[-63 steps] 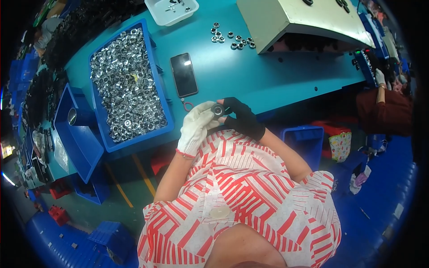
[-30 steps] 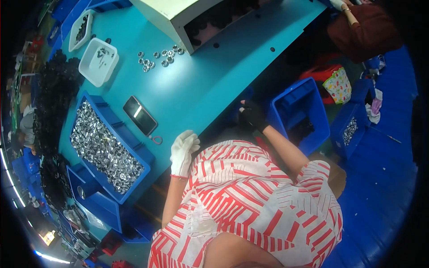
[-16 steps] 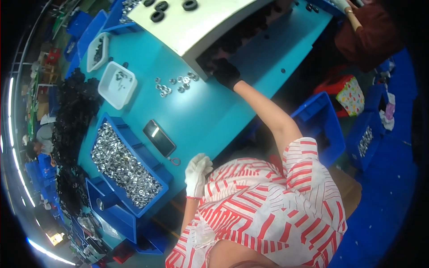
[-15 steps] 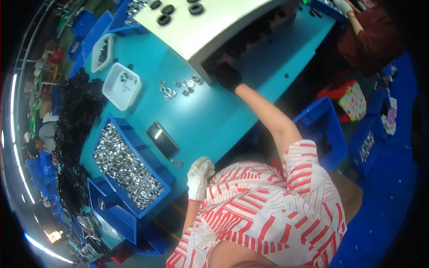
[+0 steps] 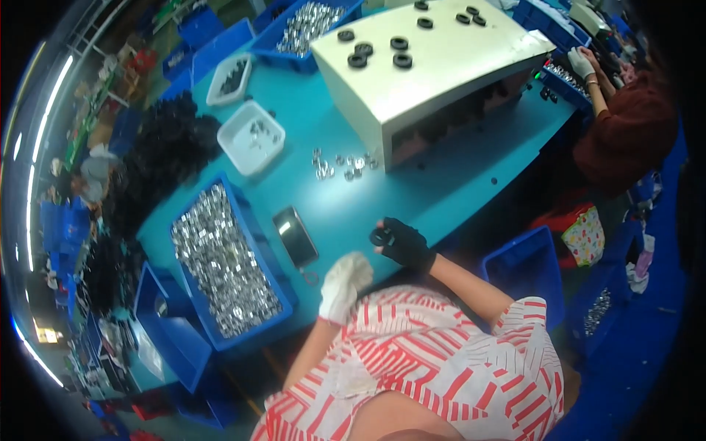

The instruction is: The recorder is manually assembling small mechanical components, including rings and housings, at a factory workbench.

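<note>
My right hand (image 5: pixel 403 242), in a black glove, holds a small black ring (image 5: pixel 379 237) just above the near edge of the teal table (image 5: pixel 456 184). My left hand (image 5: pixel 344 283), in a white glove, rests curled at the table's edge next to it; whether it holds anything is hidden. A dark phone (image 5: pixel 295 235) lies flat just left of both hands. Several small metal rings (image 5: pixel 340 163) lie loose on the table farther out, in front of a cream machine housing (image 5: pixel 434 66) with black rings on top.
A blue bin of shiny metal rings (image 5: pixel 220 264) stands at my left. Two white trays (image 5: pixel 252 137) and a heap of black parts (image 5: pixel 165 158) lie beyond. A blue bin (image 5: pixel 526 272) sits on the floor at my right. Another person (image 5: pixel 625 125) works at the far right.
My right hand has come back from the machine's opening to the table's near edge, now with a black ring in it. My left hand stayed near the edge.
</note>
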### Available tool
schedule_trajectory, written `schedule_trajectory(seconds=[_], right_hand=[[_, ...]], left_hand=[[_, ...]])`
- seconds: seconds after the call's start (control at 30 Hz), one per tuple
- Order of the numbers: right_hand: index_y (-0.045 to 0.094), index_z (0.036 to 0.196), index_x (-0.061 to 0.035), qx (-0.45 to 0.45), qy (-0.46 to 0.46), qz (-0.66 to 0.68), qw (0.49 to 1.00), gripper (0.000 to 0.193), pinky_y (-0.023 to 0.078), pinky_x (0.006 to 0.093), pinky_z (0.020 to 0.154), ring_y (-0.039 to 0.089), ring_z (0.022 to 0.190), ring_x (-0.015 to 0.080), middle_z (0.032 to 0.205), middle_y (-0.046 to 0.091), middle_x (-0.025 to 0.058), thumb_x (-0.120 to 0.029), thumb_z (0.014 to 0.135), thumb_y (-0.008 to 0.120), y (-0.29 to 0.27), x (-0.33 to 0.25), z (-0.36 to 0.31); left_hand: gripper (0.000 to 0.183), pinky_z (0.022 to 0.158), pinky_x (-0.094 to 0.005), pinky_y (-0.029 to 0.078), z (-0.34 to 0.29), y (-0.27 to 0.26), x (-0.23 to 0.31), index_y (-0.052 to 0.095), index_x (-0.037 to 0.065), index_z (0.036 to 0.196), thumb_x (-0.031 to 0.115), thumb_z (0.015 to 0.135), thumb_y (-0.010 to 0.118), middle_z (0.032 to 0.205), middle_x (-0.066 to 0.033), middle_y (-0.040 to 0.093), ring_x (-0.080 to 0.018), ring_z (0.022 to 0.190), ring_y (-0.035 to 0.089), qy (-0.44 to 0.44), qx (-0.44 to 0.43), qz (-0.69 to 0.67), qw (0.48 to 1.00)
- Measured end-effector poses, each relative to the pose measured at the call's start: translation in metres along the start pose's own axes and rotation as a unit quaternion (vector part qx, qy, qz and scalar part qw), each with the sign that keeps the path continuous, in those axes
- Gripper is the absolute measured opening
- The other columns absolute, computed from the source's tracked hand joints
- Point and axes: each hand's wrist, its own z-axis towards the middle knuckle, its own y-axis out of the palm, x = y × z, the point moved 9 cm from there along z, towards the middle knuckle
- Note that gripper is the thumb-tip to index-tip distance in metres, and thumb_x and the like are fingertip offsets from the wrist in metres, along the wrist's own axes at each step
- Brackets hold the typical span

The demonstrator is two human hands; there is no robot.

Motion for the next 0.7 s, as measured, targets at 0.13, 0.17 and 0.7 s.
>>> schedule_trajectory(seconds=[0.13,0.17,0.7], right_hand=[[0.052,0.115,-0.0102,-0.066,-0.095,0.023,0.993,0.052,0.049,0.0317,0.073,0.062,0.089,0.0219,0.106,0.057,0.0068,-0.017,0.069,0.073,0.012,-0.075,-0.002],[0.051,0.116,-0.0093,-0.084,-0.067,0.036,0.994,0.053,0.049,0.03,0.072,0.062,0.086,0.02,0.104,0.057,0.0074,-0.013,0.068,0.073,0.014,-0.076,-0.001],[0.049,0.124,-0.0062,-0.127,-0.046,0.2,0.97,0.057,0.05,0.0281,0.076,0.059,0.094,0.0169,0.111,0.057,0.0089,-0.003,0.07,0.07,0.056,-0.098,-0.018]], left_hand=[[0.041,0.068,-0.0288,0.053,-0.002,0.028,0.03,0.046,-0.001,0.122,0.017,0.087,0.058,0.106,-0.013,0.058,-0.0182,0.083,0.059,0.032,-0.04,-0.003,0.999],[0.044,0.069,-0.028,0.053,-0.007,0.033,0.039,0.045,-0.004,0.122,0.017,0.087,0.058,0.105,-0.0127,0.059,-0.017,0.082,0.06,0.034,-0.041,-0.001,0.999],[0.039,0.068,-0.0248,0.052,-0.05,0.001,0.05,0.047,-0.006,0.119,0.014,0.086,0.058,0.102,-0.0111,0.061,-0.0184,0.082,0.064,0.053,-0.033,-0.05,0.997]])
